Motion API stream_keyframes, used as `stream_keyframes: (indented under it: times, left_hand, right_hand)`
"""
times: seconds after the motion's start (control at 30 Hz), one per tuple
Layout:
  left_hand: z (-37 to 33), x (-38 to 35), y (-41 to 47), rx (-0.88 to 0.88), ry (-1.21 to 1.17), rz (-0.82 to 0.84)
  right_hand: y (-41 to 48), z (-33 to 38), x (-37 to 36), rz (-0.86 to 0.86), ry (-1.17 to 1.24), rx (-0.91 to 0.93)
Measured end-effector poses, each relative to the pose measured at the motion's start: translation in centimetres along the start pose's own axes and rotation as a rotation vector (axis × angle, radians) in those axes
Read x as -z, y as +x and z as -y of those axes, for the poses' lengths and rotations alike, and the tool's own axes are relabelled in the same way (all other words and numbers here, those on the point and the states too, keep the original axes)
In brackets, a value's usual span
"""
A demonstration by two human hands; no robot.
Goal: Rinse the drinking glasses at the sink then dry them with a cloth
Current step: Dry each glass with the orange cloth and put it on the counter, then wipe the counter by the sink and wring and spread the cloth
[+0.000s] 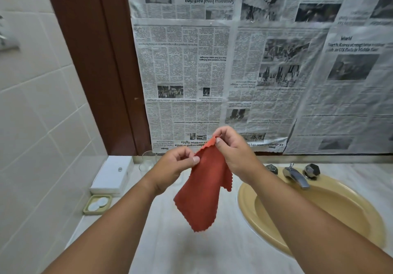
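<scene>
A head-worn wide-angle camera looks forward and down, close over the counter [191,252] and sink [244,201], facing the newspaper-covered wall [191,72].

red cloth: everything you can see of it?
The red cloth is thin, matte orange-red fabric with zigzag-cut edges. It hangs loosely draped in the air above the pale countertop, left of the yellow sink. The left hand pinches its upper edge and the right hand pinches its top corner; the lower end dangles free. Wet or dry cannot be told.

Newspaper [350,103] headlines read "World", "North Korea".
</scene>
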State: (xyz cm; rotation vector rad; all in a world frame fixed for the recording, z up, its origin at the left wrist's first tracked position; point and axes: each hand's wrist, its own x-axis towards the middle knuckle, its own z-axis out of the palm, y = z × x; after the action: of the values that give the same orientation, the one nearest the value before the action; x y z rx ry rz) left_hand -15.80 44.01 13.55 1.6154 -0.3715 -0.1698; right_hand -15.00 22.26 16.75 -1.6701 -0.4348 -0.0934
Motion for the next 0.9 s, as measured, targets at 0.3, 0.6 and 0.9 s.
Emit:
stream_keyframes:
  times: [0.3, 0.6, 0.9]
  left_hand:
    - [-0.2, -1.6, -2.5, 0.041, 0.201, -0.155]
    - [1.9, 7.0, -5.6, 0.211, 0.859, -0.059]
    - [2.5, 15.0, -3.7, 0.089, 0.791, -0.232]
  right_hand:
    - [-1.7, -2.7, 0.2, 0.101, -0.028, -0.125]
    - [-0.1, -5.0, -1.0, -0.031, 0.078, -0.370]
    - [3.5, -6.4, -4.8, -0.037, -0.064, -0.468]
